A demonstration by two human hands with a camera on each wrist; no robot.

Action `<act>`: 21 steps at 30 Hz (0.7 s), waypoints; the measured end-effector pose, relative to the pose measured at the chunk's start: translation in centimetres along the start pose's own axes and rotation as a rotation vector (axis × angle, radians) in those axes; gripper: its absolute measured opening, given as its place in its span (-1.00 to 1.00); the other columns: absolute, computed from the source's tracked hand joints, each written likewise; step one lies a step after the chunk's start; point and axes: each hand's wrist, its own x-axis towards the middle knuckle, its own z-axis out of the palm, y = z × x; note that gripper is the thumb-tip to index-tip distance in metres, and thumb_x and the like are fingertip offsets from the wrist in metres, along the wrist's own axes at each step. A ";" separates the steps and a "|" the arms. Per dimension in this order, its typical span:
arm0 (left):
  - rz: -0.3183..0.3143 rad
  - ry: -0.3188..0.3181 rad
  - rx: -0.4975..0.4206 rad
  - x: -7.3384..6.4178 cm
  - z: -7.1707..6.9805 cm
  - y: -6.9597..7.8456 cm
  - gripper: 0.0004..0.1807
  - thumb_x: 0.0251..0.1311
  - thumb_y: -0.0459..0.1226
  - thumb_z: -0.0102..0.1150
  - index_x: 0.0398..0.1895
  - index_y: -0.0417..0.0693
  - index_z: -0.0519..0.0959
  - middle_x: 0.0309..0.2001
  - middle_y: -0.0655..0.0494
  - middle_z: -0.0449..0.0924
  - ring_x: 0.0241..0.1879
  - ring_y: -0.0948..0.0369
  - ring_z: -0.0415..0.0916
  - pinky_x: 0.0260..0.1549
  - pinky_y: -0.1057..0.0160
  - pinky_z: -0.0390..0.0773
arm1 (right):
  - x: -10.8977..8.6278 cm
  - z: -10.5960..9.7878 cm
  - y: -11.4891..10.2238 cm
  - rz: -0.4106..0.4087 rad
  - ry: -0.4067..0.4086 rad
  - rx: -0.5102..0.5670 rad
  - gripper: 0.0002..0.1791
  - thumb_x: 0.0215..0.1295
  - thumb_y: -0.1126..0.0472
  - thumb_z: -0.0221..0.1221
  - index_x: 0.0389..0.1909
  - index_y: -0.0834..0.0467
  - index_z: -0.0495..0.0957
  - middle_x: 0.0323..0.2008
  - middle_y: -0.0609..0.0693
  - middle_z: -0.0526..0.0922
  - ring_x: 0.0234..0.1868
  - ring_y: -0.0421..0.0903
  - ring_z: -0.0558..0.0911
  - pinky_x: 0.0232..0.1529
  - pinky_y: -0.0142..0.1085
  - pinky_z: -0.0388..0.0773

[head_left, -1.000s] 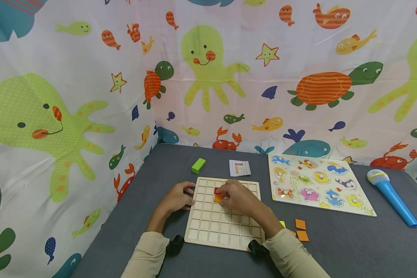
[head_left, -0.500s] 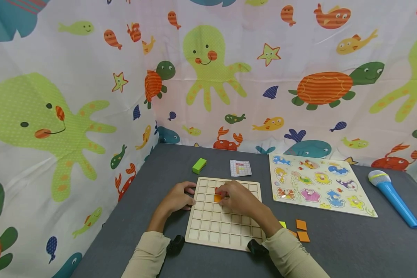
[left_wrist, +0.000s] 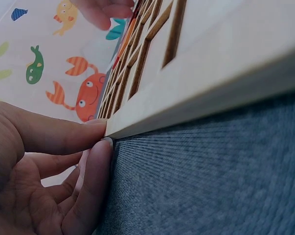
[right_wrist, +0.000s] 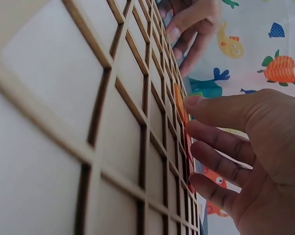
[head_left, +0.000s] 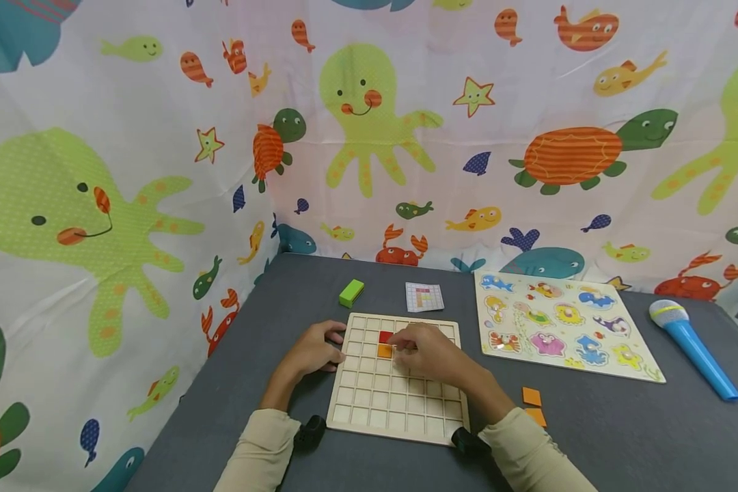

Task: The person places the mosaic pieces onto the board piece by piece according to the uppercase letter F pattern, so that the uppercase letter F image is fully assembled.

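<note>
The right hand (head_left: pixel 429 352), fingers loosely bent with no hold visible, is close against the orange tile (head_left: pixel 384 351) and red tile (head_left: pixel 385 337) in the grid board (head_left: pixel 381 401); a brushing fingertip could dislodge one. The left hand (head_left: pixel 311 350) pinches the board's left edge; slackening might let it skid.

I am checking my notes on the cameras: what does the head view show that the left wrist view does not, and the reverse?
Only the head view shows the blue microphone, animal puzzle, green block, printed card and loose orange tiles.
Only the left wrist view shows the palm side of the left hand.
Both show the grid board, both hands (the right hand only partly in the wrist view), dark table and sea-animal cloth.
</note>
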 end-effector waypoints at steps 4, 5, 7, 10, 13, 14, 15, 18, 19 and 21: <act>-0.001 -0.001 -0.004 -0.1 -0.1 0.1 -0.31 0.20 -0.51 0.33 0.46 -0.18 0.49 0.07 -0.15 0.54 -0.29 0.09 0.64 -0.34 0.12 0.73 | -1.0 -0.7 0.5 -0.013 0.009 -0.004 -0.68 0.36 0.28 0.37 0.12 0.17 0.75 -0.14 -0.11 0.72 -0.10 -0.14 0.63 -0.05 -0.22 0.63; 0.000 -0.002 -0.005 -0.1 -0.1 0.1 -0.31 0.20 -0.51 0.33 0.46 -0.18 0.49 0.07 -0.15 0.54 -0.29 0.09 0.64 -0.34 0.12 0.73 | -1.2 -0.9 0.7 -0.025 0.013 -0.010 -0.68 0.37 0.27 0.36 0.12 0.18 0.75 -0.14 -0.11 0.72 -0.10 -0.14 0.64 -0.05 -0.22 0.64; 0.002 -0.002 -0.007 -0.1 0.0 0.1 -0.31 0.21 -0.51 0.33 0.46 -0.18 0.48 0.07 -0.15 0.54 -0.29 0.09 0.64 -0.34 0.12 0.73 | -1.7 -1.2 1.0 -0.020 0.019 -0.022 -0.69 0.39 0.26 0.35 0.12 0.17 0.75 -0.14 -0.13 0.71 -0.10 -0.15 0.63 -0.05 -0.22 0.64; 0.004 0.002 -0.005 -0.1 0.0 0.1 -0.31 0.20 -0.52 0.33 0.46 -0.18 0.49 0.07 -0.15 0.54 -0.29 0.09 0.64 -0.35 0.12 0.73 | -2.6 -1.7 1.5 -0.008 0.021 -0.031 -0.69 0.40 0.25 0.35 0.13 0.17 0.75 -0.12 -0.11 0.72 -0.08 -0.14 0.63 -0.03 -0.20 0.65; 0.003 0.004 0.000 -0.1 0.0 0.1 -0.31 0.20 -0.52 0.32 0.45 -0.18 0.49 0.07 -0.15 0.54 -0.29 0.09 0.64 -0.35 0.12 0.73 | -3.5 -2.2 1.7 0.020 0.017 -0.034 -0.68 0.41 0.24 0.35 0.14 0.16 0.75 -0.11 -0.09 0.73 -0.07 -0.12 0.63 -0.04 -0.20 0.64; 0.003 0.006 0.000 -0.2 0.0 0.1 -0.31 0.20 -0.52 0.32 0.45 -0.19 0.49 0.07 -0.15 0.54 -0.29 0.09 0.64 -0.35 0.11 0.73 | -3.8 -2.4 1.8 0.027 0.017 -0.032 -0.68 0.41 0.24 0.35 0.15 0.15 0.74 -0.11 -0.09 0.73 -0.07 -0.11 0.63 -0.03 -0.19 0.64; 0.001 0.005 0.001 -0.2 0.0 0.1 -0.31 0.20 -0.52 0.32 0.46 -0.19 0.49 0.07 -0.15 0.54 -0.28 0.09 0.64 -0.34 0.12 0.73 | -4.1 -2.6 1.9 0.036 0.017 -0.037 -0.68 0.41 0.23 0.35 0.15 0.15 0.74 -0.11 -0.09 0.73 -0.07 -0.11 0.63 -0.04 -0.19 0.64; -0.004 0.005 0.002 -0.2 0.1 0.2 -0.31 0.21 -0.52 0.32 0.46 -0.18 0.48 0.09 -0.16 0.54 -0.27 0.09 0.65 -0.33 0.11 0.73 | -5.0 -3.2 2.1 0.056 0.020 -0.041 -0.68 0.43 0.20 0.35 0.15 0.13 0.74 -0.10 -0.10 0.72 -0.06 -0.11 0.63 -0.03 -0.19 0.64; -0.004 0.005 0.002 -0.2 0.1 0.2 -0.31 0.22 -0.52 0.32 0.46 -0.18 0.48 0.09 -0.16 0.54 -0.27 0.09 0.65 -0.33 0.11 0.73 | -5.3 -3.3 2.2 0.059 0.024 -0.044 -0.68 0.43 0.19 0.35 0.15 0.12 0.74 -0.10 -0.11 0.72 -0.06 -0.12 0.63 -0.04 -0.20 0.63; -0.005 0.005 0.001 -0.3 0.1 0.3 -0.31 0.22 -0.52 0.32 0.46 -0.18 0.48 0.09 -0.16 0.54 -0.28 0.09 0.65 -0.32 0.12 0.73 | -5.9 -3.7 2.5 0.056 0.032 -0.052 -0.67 0.42 0.17 0.37 0.16 0.12 0.73 -0.11 -0.13 0.70 -0.07 -0.12 0.63 -0.07 -0.24 0.63</act>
